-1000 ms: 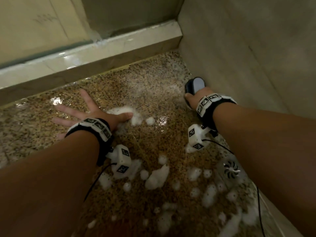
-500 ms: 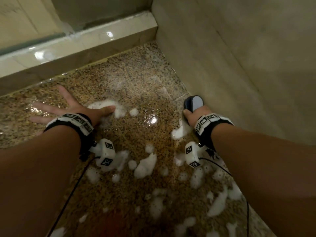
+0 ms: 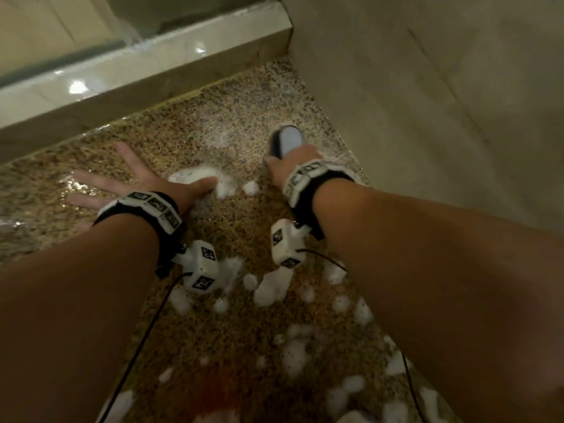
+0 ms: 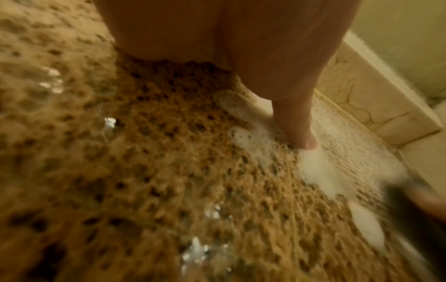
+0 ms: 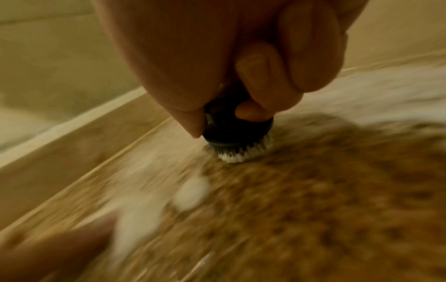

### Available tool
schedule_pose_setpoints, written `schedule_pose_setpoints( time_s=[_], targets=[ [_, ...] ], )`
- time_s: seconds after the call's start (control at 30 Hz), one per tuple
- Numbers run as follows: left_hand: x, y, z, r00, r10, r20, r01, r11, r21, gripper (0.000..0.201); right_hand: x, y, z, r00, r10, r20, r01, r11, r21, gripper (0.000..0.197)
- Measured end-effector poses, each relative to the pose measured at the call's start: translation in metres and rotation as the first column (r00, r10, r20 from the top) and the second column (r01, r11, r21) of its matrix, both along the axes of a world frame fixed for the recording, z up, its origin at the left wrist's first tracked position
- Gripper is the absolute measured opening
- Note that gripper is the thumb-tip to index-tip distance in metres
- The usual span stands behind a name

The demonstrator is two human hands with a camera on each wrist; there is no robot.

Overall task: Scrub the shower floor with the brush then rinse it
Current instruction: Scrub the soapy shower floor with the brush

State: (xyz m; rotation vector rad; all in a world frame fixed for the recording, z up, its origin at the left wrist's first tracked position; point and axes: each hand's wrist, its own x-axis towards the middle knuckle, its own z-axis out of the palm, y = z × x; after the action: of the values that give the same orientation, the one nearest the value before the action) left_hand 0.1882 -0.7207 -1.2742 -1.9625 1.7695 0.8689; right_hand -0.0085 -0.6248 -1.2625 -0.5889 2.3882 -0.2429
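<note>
Wet speckled granite shower floor point(image 3: 189, 123) dotted with foam point(image 3: 271, 286), bounded by pale curb point(image 3: 146, 59) and tiled wall point(image 3: 427, 87). Left hand point(image 3: 128, 181) flat, fingers spread on floor. Right hand point(image 3: 293, 163) curled round brush point(image 5: 237, 131), bristles on floor near the wall.

Shower floor point(image 3: 189, 123): speckled granite-like stone, wet, glossy. Curb point(image 3: 146, 56): polished pale stone. Brush point(image 5: 237, 122): black plastic body, white bristles.

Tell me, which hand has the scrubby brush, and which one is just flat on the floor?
The right hand grips the brush, near the wall. The left hand holds nothing: it lies flat on the wet floor.
</note>
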Motion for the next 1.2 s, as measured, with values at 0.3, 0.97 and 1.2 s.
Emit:
schedule_pose_setpoints(
  time_s=[0.3,0.97,1.2],
  targets=[
    [0.002,-0.008,0.004,1.000,-0.002,0.002,0.002,0.998,0.065,0.155,0.009,-0.033,-0.021,0.947,0.314,-0.063,-0.300,0.939,0.166,0.084],
    [0.001,-0.007,-0.002,1.000,0.000,-0.024,0.002,0.999,0.048,0.153,-0.057,-0.032,-0.023,0.905,0.341,-0.254,-0.288,0.931,0.225,0.081],
    [0.001,-0.012,-0.004,0.999,0.007,-0.031,-0.005,0.997,0.077,0.156,-0.102,-0.060,-0.016,0.879,0.396,-0.265,-0.251,0.858,0.448,0.065]
  ],
)
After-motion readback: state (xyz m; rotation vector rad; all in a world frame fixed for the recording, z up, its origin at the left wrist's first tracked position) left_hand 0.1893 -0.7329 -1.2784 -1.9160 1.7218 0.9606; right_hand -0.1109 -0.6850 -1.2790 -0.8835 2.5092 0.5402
